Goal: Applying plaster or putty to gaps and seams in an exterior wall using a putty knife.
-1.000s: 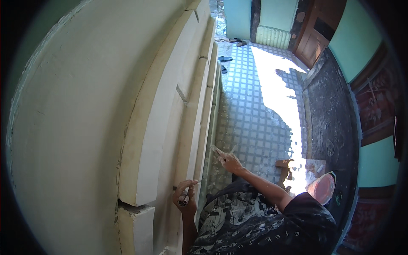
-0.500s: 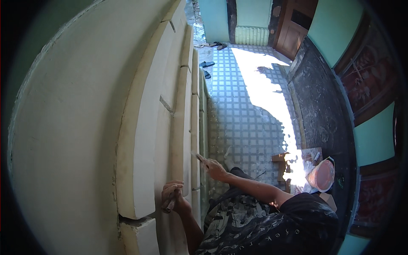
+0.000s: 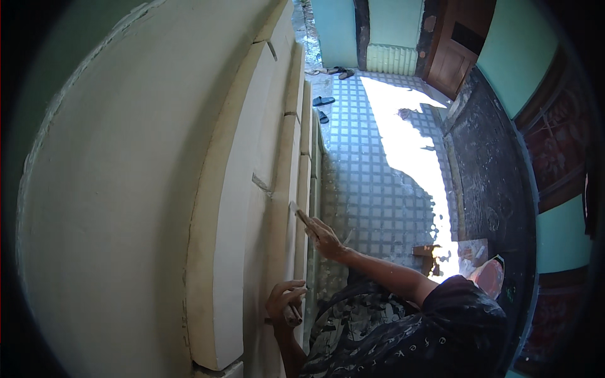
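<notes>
My right hand (image 3: 326,239) is closed around a putty knife (image 3: 302,217), a slim flat tool with a pale, smeared tip. Its tip is at the edge of a cream-white stepped wall moulding (image 3: 287,170); whether it touches is hard to tell. Lower down, beside the same ledges, my left hand (image 3: 283,301) curls its fingers around a brown-handled tool (image 3: 292,315). Most of that tool is hidden by the hand, and its kind cannot be made out. Pale dust or paste marks both hands.
A thick white ledge (image 3: 230,252) juts from the smooth wall (image 3: 113,189) at left. To the right lie a tiled floor (image 3: 359,189) with a bright sunlit patch, a low wooden stool (image 3: 425,251), a pinkish bucket (image 3: 488,277) and a dark bench (image 3: 485,164). Sandals (image 3: 323,101) lie farther off.
The view has shifted, so the wall appears lower and farther right. My right hand with the putty knife has moved farther along the moulding. My left hand has shifted right, its fingers lifted slightly.
</notes>
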`<state>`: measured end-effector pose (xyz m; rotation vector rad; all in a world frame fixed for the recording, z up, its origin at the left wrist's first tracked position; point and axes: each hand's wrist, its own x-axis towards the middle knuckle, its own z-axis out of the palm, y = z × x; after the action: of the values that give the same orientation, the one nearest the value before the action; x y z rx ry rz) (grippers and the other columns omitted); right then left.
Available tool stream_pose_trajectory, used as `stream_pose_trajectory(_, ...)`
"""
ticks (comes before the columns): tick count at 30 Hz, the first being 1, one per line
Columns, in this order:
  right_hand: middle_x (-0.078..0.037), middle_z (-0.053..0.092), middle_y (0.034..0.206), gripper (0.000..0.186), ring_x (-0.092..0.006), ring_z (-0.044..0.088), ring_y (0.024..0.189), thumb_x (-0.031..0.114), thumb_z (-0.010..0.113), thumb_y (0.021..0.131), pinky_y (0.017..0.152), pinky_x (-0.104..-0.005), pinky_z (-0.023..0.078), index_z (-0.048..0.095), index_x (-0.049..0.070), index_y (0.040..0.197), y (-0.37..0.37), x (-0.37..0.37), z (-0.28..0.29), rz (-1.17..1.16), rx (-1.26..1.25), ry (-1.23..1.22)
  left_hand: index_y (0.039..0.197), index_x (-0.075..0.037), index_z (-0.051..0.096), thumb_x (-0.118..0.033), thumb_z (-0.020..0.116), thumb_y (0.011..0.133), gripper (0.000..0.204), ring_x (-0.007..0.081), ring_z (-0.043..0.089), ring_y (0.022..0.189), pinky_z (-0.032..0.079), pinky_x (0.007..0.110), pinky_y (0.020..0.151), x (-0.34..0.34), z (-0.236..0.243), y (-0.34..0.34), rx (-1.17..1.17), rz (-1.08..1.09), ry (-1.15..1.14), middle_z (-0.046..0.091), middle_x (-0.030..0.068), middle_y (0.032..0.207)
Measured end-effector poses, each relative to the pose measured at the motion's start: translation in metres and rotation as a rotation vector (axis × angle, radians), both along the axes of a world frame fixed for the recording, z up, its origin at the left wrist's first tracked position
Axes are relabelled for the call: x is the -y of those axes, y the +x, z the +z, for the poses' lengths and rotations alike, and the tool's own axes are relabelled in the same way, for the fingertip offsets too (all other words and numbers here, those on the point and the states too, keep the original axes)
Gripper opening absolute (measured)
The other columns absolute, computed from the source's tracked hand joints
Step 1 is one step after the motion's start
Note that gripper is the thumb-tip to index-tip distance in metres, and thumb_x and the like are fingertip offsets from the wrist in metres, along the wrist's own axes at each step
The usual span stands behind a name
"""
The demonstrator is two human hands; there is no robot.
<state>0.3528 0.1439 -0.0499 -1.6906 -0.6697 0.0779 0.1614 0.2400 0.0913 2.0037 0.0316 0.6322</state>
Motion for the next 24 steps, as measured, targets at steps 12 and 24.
stream_pose_trajectory(12,-0.018,0.063,0.089,0.048,-0.0226,0.061,0.075,0.011,0.051,0.097,0.074,-0.0356,0.049,0.044,0.009,0.145,0.161,0.002,-0.025,-0.106,-0.241,-0.078,0.099,-0.009,0.070,0.001,0.069,0.071,0.030,0.0193,0.067,0.083,0.053,0.030,0.062,-0.002,-0.026,0.038,-0.186,0.073,0.183,0.068,0.0106,0.108)
stream_pose_trajectory(24,-0.020,0.064,0.110,0.048,-0.0363,0.063,0.102,0.026,0.051,0.098,0.084,-0.0465,0.050,0.045,0.018,0.145,0.240,-0.039,-0.060,-0.098,-0.144,-0.562,0.095,-0.007,0.067,0.002,0.067,0.071,0.026,0.0245,0.068,0.081,0.053,0.035,0.071,0.003,-0.016,0.048,-0.427,0.195,0.191,0.071,0.0089,0.101)
